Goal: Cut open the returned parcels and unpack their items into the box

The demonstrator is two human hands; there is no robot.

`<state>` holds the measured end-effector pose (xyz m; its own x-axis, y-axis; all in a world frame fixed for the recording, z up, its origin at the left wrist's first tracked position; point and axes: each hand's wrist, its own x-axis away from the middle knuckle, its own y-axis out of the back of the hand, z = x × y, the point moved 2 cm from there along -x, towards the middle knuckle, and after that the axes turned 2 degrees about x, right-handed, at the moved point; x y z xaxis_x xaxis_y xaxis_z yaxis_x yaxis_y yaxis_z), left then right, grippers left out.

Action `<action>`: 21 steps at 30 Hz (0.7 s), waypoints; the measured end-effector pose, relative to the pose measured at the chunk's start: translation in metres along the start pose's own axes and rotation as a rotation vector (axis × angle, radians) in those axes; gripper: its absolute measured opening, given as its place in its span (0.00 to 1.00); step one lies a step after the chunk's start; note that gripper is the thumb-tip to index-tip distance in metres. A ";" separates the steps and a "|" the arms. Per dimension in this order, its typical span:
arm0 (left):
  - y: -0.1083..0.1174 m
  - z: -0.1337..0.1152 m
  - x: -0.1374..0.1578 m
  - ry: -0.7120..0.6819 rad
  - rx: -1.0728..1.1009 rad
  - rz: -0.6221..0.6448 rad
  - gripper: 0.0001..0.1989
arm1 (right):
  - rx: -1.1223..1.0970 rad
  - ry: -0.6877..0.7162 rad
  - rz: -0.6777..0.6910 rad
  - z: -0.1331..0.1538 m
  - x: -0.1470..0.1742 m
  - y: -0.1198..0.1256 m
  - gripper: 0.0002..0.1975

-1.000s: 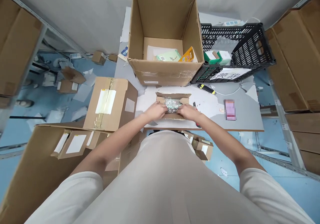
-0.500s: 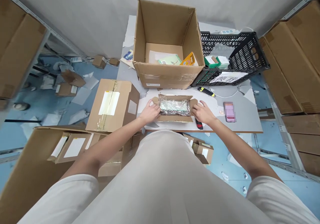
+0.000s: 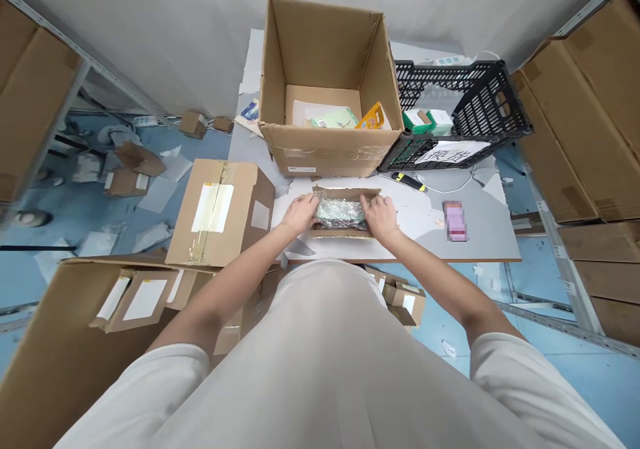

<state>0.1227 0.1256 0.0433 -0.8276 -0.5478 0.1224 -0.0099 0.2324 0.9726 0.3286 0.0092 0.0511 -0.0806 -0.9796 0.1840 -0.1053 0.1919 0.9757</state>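
Note:
A small open cardboard box sits on the table in front of me. Inside it lies a long bubble-wrapped package, shiny and greenish; what the wrap covers cannot be made out. At the package's left end, my left hand is closed, its fingertips over the wrap and the box's edge. My right hand reaches over the box's right end, with fingers and thumb gripping that end of the package. The end flaps are hidden by my hands.
Behind stands a large open carton with packets inside. A black plastic crate holds green-and-white boxes. A yellow-black cutter and a phone-like pink object lie on the table. A taped carton stands left.
My right hand has moved left from the box's right flap onto the package's end. My left hand has shifted slightly at the left end. The red-black object by the box is now hidden.

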 end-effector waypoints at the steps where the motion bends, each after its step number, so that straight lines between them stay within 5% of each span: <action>1: 0.003 -0.002 -0.003 0.014 -0.027 -0.008 0.24 | 0.046 -0.003 0.046 0.009 -0.008 -0.001 0.28; 4: 0.008 -0.012 -0.010 0.015 -0.102 0.010 0.37 | 0.125 0.112 0.171 0.034 -0.025 -0.008 0.26; 9: 0.005 -0.032 -0.015 -0.248 -0.106 0.194 0.10 | 0.094 0.294 0.285 0.041 -0.029 -0.012 0.16; 12: 0.000 -0.036 -0.014 -0.344 -0.047 0.281 0.13 | 0.027 0.337 0.310 0.024 -0.034 -0.002 0.13; 16: -0.013 -0.034 -0.007 -0.310 0.038 0.473 0.12 | -0.019 0.223 0.317 0.014 -0.052 0.008 0.15; 21: -0.033 -0.041 -0.007 -0.170 0.051 0.527 0.18 | -0.018 0.232 0.290 0.050 -0.067 0.001 0.20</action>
<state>0.1524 0.0887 0.0183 -0.8068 -0.2105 0.5521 0.4061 0.4810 0.7770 0.2846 0.0778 0.0337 0.1220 -0.8723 0.4735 -0.0939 0.4648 0.8804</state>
